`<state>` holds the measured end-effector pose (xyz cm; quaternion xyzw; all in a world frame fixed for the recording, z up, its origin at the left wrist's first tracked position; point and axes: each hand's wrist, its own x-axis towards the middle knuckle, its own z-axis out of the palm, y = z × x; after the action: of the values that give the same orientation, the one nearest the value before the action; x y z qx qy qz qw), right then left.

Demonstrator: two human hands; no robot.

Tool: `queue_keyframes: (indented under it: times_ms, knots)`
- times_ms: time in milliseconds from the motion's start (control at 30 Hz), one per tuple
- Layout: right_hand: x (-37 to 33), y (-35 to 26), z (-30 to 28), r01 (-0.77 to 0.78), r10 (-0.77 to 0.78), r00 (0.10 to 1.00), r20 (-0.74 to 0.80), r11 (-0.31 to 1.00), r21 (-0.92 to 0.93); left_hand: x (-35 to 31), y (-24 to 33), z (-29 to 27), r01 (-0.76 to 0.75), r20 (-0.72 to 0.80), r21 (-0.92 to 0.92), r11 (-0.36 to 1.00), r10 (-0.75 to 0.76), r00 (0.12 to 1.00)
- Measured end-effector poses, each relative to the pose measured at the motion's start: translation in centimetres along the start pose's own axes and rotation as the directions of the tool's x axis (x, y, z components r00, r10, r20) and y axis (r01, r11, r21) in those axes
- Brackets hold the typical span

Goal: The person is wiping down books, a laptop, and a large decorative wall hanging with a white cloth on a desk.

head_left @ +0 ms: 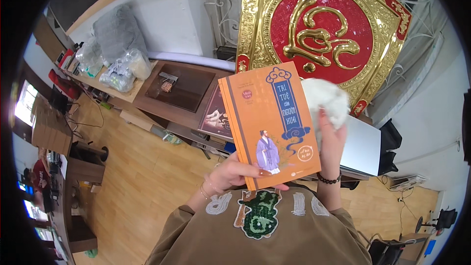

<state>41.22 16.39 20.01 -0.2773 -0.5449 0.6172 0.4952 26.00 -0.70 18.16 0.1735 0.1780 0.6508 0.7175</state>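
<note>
An orange book (267,127) with a robed figure in purple and a blue banner on its front cover is held up before my chest, tilted slightly. My left hand (226,172) grips its lower left corner, thumb on the cover and fingers behind. A bunched white cloth (327,99), a little blurred, is in my right hand (332,140) at the book's right edge. The book covers part of the cloth and part of that hand. Behind the book's left side, a dark reddish book (216,116) with pictured hands lies on the wooden cabinet.
A large gold-framed red panel (360,14) with raised gold lettering stands beyond the book. Left of it, the wooden cabinet (147,100) has a dark inset top, next to plastic-wrapped bundles (122,71). A white board (364,142) lies right of my right hand. Desks line the far left.
</note>
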Motion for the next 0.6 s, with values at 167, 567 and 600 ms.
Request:
queue_keyframes:
  times_ms: [167,567,600]
  knots:
    - [-3.1,-1.2,-3.3,0.320,-0.159,0.902,0.402,0.871,-0.374,-0.6,0.7,0.6,-0.042,-0.017,0.051,0.998,0.043,0.999]
    - [-0.4,-3.2,3.8,0.766,-0.248,0.572,0.782,0.502,-0.401,-0.1,-0.4,-1.6,0.058,-0.013,0.524,0.850,-0.060,0.998]
    - [-1.7,-3.0,3.9,0.850,-0.220,0.403,0.888,0.449,-0.274,-0.3,0.2,-1.0,0.049,-0.017,0.529,0.847,-0.047,0.999]
